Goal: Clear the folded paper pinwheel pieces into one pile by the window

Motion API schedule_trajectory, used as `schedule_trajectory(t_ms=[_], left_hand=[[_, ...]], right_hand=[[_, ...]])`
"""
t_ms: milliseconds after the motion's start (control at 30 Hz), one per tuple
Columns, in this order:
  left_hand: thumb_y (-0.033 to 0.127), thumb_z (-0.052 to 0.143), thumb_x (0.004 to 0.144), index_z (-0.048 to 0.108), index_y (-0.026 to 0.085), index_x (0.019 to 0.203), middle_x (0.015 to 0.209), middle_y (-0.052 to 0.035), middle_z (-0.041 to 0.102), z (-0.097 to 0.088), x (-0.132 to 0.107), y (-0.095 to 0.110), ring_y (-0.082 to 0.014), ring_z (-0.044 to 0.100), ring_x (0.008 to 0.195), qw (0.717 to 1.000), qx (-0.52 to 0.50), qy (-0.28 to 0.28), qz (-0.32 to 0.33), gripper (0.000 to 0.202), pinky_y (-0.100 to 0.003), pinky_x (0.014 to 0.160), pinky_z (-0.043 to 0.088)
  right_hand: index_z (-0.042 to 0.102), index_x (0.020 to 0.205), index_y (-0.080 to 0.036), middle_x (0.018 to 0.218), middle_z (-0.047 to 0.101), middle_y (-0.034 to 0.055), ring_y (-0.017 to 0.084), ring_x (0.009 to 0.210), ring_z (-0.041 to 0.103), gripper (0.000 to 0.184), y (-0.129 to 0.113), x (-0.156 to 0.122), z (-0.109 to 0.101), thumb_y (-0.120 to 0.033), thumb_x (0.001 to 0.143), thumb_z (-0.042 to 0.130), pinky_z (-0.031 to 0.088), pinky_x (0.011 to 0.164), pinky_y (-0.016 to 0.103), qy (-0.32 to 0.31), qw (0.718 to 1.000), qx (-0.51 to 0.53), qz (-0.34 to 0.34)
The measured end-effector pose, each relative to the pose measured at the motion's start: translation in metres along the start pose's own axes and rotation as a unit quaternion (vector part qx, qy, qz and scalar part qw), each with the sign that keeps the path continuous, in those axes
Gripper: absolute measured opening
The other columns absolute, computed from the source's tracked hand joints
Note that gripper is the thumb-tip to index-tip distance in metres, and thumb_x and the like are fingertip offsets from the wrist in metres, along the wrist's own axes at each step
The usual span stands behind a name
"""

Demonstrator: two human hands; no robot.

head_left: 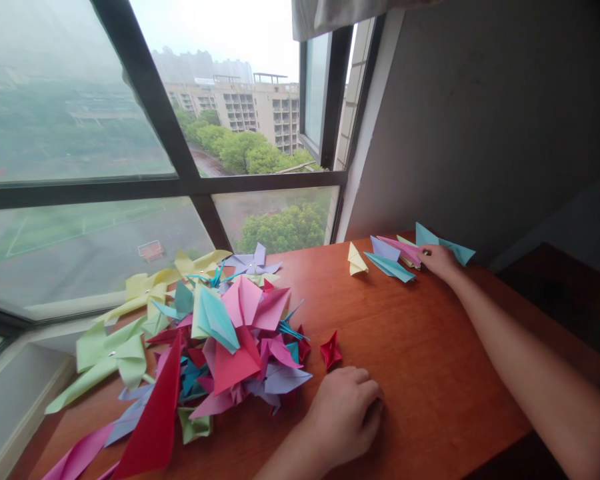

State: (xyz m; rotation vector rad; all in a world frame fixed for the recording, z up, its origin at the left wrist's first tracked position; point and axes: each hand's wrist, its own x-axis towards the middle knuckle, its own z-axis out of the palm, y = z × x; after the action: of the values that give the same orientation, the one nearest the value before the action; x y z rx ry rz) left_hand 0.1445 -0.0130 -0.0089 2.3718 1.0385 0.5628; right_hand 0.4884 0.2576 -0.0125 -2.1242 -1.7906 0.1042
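A dark-framed window (190, 180) with smooth glass panes takes up the left and middle, beside a matte, shadowed grey wall (480, 120). Below them spreads a wooden table (430, 353), reddish brown with a faint sheen and grain. On its left side sprawls a heap of folded paper (237, 357), crisp-edged and many-coloured, with a long, pointed red fold (155, 413) at its near edge and a four-bladed pale green pinwheel (113, 353) at its far left. The left hand (347, 410) rests just beside the heap, fingers loosely curled; its palm is hidden, so I cannot tell whether it holds anything. The right hand (437, 260) is at the table's far right, fingers drawn together in a narrow pinch among sharp-nosed paper planes; a light blue folded sheet (459, 251) runs behind it and a slim pink plane (403, 251) meets its fingertips, though which it grips I cannot tell. Left of these lie a flat, creased turquoise plane (390, 267) and a small cream fold (357, 260). A pointed, star-like red piece (331, 351) sits near the left hand.
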Motion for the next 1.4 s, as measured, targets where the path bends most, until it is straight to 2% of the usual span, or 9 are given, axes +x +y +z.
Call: schedule_trajectory(t_ms=[167,300,400,500,600,667,900,1100,1400], left_hand=[[0.018,0.054,0.085,0.060,0.022,0.085,0.081,-0.0010,0.064,0.001,0.000,-0.001,-0.0161,0.057,0.073,1.000,0.000,0.004,0.000,0.007,-0.028,0.063,0.037],[0.019,0.054,0.085,0.061,0.022,0.086,0.082,-0.0017,0.064,0.002,0.000,-0.002,-0.0166,0.057,0.075,1.000,-0.010,0.003,-0.003,0.007,-0.028,0.064,0.038],[0.019,0.054,0.086,0.061,0.021,0.085,0.082,-0.0022,0.064,0.003,0.000,-0.003,-0.0170,0.058,0.075,1.000,-0.011,0.003,-0.004,0.007,-0.028,0.064,0.037],[0.019,0.054,0.085,0.061,0.022,0.085,0.081,-0.0020,0.064,0.002,0.000,-0.003,-0.0171,0.057,0.074,1.000,-0.008,-0.001,-0.001,0.007,-0.028,0.063,0.037],[0.019,0.053,0.086,0.060,0.022,0.086,0.081,-0.0015,0.064,0.001,0.000,-0.002,-0.0168,0.058,0.074,1.000,-0.005,-0.003,0.000,0.008,-0.029,0.063,0.037],[0.020,0.053,0.087,0.060,0.022,0.086,0.082,-0.0015,0.064,0.001,0.000,-0.002,-0.0169,0.058,0.074,1.000,-0.002,-0.002,-0.001,0.008,-0.029,0.063,0.037],[0.019,0.053,0.087,0.060,0.023,0.086,0.082,-0.0014,0.064,0.001,0.000,-0.002,-0.0170,0.058,0.075,1.000,-0.003,-0.001,-0.001,0.008,-0.029,0.063,0.037],[0.021,0.053,0.087,0.059,0.023,0.084,0.081,-0.0005,0.063,0.001,0.000,-0.001,-0.0166,0.058,0.075,1.000,0.002,-0.002,-0.006,0.007,-0.029,0.063,0.037],[0.019,0.053,0.086,0.060,0.022,0.085,0.083,-0.0016,0.064,0.000,0.000,-0.001,-0.0172,0.059,0.076,1.000,-0.010,-0.006,-0.006,0.008,-0.029,0.064,0.038]], right_hand=[[0.077,0.092,-0.019,0.081,0.073,0.0077,0.024,0.074,0.063,0.031,0.004,-0.014,-0.002,-0.033,0.074,0.056,0.042,0.063,0.030,0.002,1.000,0.013,-0.012],[0.073,0.106,-0.020,0.089,0.072,0.0076,0.024,0.082,0.064,0.037,0.003,-0.027,-0.002,-0.035,0.077,0.056,0.046,0.072,0.031,0.028,0.999,0.019,-0.024],[0.071,0.108,-0.017,0.097,0.069,0.0114,0.025,0.089,0.062,0.037,-0.006,-0.046,0.000,-0.035,0.082,0.052,0.046,0.080,0.033,0.136,0.989,0.012,-0.049],[0.072,0.098,-0.018,0.096,0.068,0.0113,0.024,0.085,0.062,0.030,-0.022,-0.073,0.007,-0.035,0.087,0.050,0.046,0.076,0.032,0.231,0.964,0.008,-0.131],[0.072,0.095,-0.021,0.097,0.070,0.0085,0.024,0.088,0.062,0.024,-0.036,-0.097,0.017,-0.036,0.088,0.055,0.046,0.073,0.031,0.202,0.955,-0.014,-0.216],[0.072,0.100,-0.022,0.102,0.070,0.0074,0.025,0.093,0.062,0.023,-0.040,-0.106,0.022,-0.034,0.086,0.057,0.045,0.071,0.031,0.178,0.957,-0.043,-0.225],[0.073,0.099,-0.022,0.101,0.074,0.0080,0.026,0.086,0.065,0.028,-0.031,-0.099,0.017,-0.024,0.083,0.051,0.043,0.064,0.033,0.147,0.981,-0.063,-0.114],[0.073,0.090,-0.018,0.083,0.074,0.0087,0.026,0.078,0.067,0.030,-0.026,-0.108,0.011,-0.039,0.076,0.057,0.047,0.069,0.032,0.074,0.991,0.111,-0.007],[0.059,0.065,-0.020,0.064,0.065,0.0012,0.018,0.060,0.059,0.027,-0.030,-0.132,0.015,-0.045,0.075,0.060,0.038,0.056,0.026,-0.006,0.993,0.102,-0.053]])
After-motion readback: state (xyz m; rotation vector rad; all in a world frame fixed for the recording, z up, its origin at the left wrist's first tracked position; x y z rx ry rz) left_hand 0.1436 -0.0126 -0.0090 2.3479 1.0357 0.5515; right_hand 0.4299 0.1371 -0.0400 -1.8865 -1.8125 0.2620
